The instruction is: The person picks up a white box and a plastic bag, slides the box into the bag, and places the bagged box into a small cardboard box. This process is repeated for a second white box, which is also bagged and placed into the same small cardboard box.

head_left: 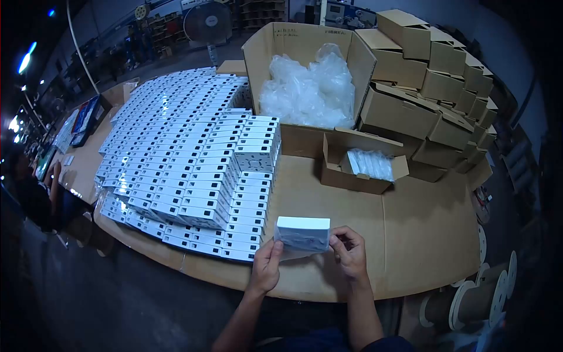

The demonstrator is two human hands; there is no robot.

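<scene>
A small white box [303, 223], partly inside a clear plastic bag [299, 254], is held above the front of the cardboard-covered table. My left hand [268, 267] grips its left side, thumb on the near face. At the right edge my right hand [350, 253] pinches the box or the bag; which of them cannot be made out. Beyond my hands, to the right, an open carton [356, 183] contains several plastic-wrapped white boxes [373, 165]. Large stacks of white boxes [199, 158] with dark squares on their ends rise to the left.
A big open carton [305, 36] full of clear plastic bags [308, 88] stands at the back. Many brown cartons [399, 111] are piled at the right. Spools [469, 305] lie low at the right. Another person [35, 193] is at the far left, beside the table [431, 246].
</scene>
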